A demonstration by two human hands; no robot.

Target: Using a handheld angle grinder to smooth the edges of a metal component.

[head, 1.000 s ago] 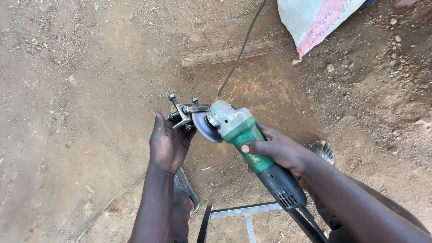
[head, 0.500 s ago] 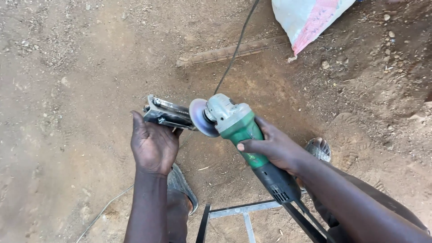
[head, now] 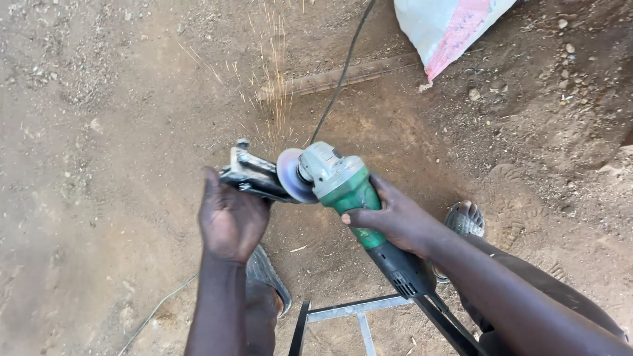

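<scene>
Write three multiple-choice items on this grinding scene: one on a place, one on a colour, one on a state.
1. Where does the white sack lie?
A. top right
B. bottom left
C. between the feet

2. What colour is the grinder body?
A. red
B. green
C. yellow

3. What is the disc doing?
A. lying on the ground
B. throwing sparks off the metal piece
C. wrapped in cloth

Answers: 1 A, it lies on the dirt at the upper right; 2 B, green under the right hand; 3 B, sparks fly upward while the left hand holds the piece.

Green grinder (head: 348,191), white-pink sack (head: 448,26)
</scene>
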